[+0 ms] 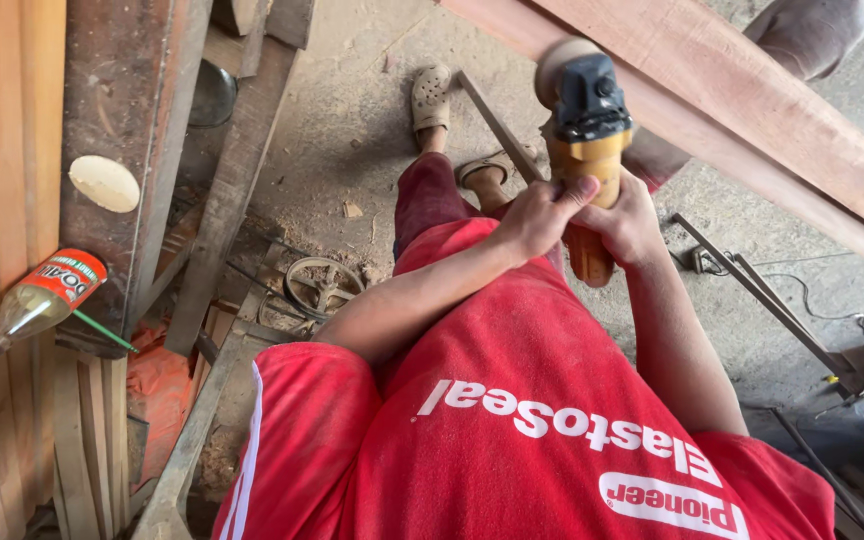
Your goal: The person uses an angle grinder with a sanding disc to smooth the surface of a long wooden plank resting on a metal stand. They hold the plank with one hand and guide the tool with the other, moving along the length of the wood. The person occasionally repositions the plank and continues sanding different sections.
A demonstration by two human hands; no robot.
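- We are gripping an angle grinder [588, 150] with both hands; its body is orange-yellow, its head is dark, and it is sitting upright in front of our chest.
- Our left hand [534, 215] is wrapping around the orange body from the left, fingers closed on it, the forefinger reaching across the casing.
- Our right hand [632, 222] is clasping the same body from the right, also closed tight, so the two hands are touching each other around the tool.
- The grinder's round disc [560, 62] is showing pale at the top of the tool, lying just beside the lower edge of a long reddish wooden plank [752, 110]; we cannot tell whether the disc is touching the wood.
- The plank is running diagonally from the top centre down to the right edge.
- We are wearing a red shirt [532, 400], and our sandalled foot [430, 96] is resting on the dusty concrete floor [352, 110] below.
- To the far left, a clear bottle with a red label [37, 300] is lying tilted on stacked boards [2, 150].
- Near it, a small pale wooden oval [103, 183] is sitting on a dark beam [122, 120].
- A rusty metal wheel [322, 288] is lying among sawdust by our left elbow.
- Thin metal bars [752, 285] are lying on the floor to the right.
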